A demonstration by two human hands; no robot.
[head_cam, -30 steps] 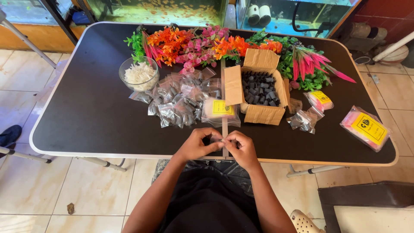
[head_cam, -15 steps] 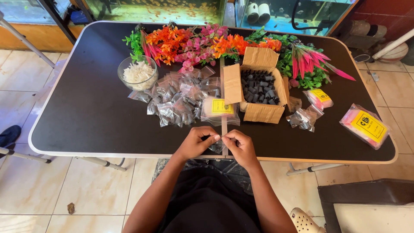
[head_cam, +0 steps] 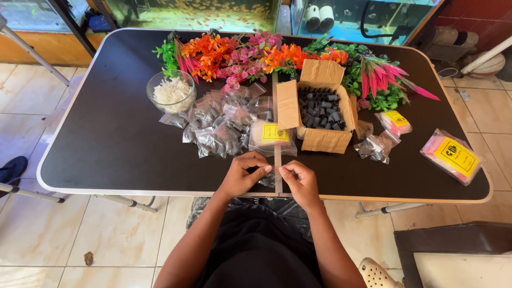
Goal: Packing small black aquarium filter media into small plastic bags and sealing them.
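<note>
Pinching one small clear bag [head_cam: 271, 178] between both hands [head_cam: 274, 175], near a yellow-labelled packet [head_cam: 273, 137].

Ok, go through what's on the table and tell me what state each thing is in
Cardboard box: flaps open, full of small black pieces.
Glass bowl: upright, holds white bits.
Small clear bag: pinched by left hand and right hand.
Clear bags: filled, heaped.
Pink packet: lying flat.

Black counter [head_cam: 106, 149]: round glass bowl of white bits [head_cam: 171, 92] upper left, orange-pink plastic flowers [head_cam: 240, 53] top centre, open cardboard box of black cylinders [head_cam: 320, 109] centre, pink yellow-labelled packet [head_cam: 453, 156] right.
</note>
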